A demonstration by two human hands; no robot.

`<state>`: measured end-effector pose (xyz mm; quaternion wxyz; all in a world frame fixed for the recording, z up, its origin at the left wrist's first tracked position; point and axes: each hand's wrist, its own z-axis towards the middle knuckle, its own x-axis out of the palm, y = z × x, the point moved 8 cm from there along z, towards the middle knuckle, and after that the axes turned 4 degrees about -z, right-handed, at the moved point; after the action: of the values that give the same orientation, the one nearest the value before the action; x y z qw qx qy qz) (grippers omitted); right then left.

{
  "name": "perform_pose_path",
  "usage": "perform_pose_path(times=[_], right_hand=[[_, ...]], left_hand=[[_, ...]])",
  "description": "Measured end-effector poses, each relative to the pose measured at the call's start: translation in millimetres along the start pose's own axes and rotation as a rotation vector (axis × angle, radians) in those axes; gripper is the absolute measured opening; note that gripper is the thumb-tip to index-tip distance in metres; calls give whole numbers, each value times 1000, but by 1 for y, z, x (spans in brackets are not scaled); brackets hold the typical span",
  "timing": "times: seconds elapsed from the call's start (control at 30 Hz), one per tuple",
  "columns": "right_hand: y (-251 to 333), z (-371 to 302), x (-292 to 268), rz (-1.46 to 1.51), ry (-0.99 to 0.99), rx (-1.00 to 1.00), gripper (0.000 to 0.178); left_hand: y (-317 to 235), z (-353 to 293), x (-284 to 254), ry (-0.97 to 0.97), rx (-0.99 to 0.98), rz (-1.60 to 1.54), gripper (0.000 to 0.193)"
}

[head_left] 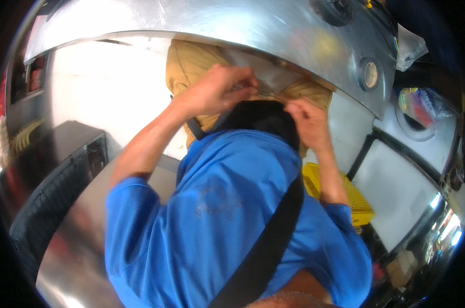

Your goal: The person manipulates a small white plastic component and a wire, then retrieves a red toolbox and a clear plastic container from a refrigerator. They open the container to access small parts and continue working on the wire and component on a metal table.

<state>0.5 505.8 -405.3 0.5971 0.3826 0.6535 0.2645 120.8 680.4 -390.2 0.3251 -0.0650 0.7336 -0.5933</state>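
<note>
My left hand (218,91) is over my lap, its fingers curled together near a thin, blurred, dark strand-like thing (265,91). Across from it my right hand (310,119) has thumb and fingers pinched together, close to the other end of that thing. What each hand holds is too small and smeared to name. Just below both hands lies a black pouch (260,117) at my waist. A wide black strap (265,241) crosses my blue shirt (217,179). Tan trousers (191,61) show beyond the hands.
A shiny metal counter (217,20) runs along the far side, with a round opening (370,75) at its right end. A yellow plastic crate (361,208) stands at right, near a white panel (394,190). At left is a dark cabinet (63,146).
</note>
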Motion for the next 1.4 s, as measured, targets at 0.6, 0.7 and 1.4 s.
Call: perform_pose_path(times=[0.6,0.7,1.4], right_hand=[[-54,-15,-28,-275,-72,206,50],[24,7,29,149,89,24,24],[12,18,15,27,-22,-42,26]], left_hand=[[8,-5,10,69,-44,23,13],[-11,9,20,123,-92,-41,14],[-6,17,20,70,24,50,13]])
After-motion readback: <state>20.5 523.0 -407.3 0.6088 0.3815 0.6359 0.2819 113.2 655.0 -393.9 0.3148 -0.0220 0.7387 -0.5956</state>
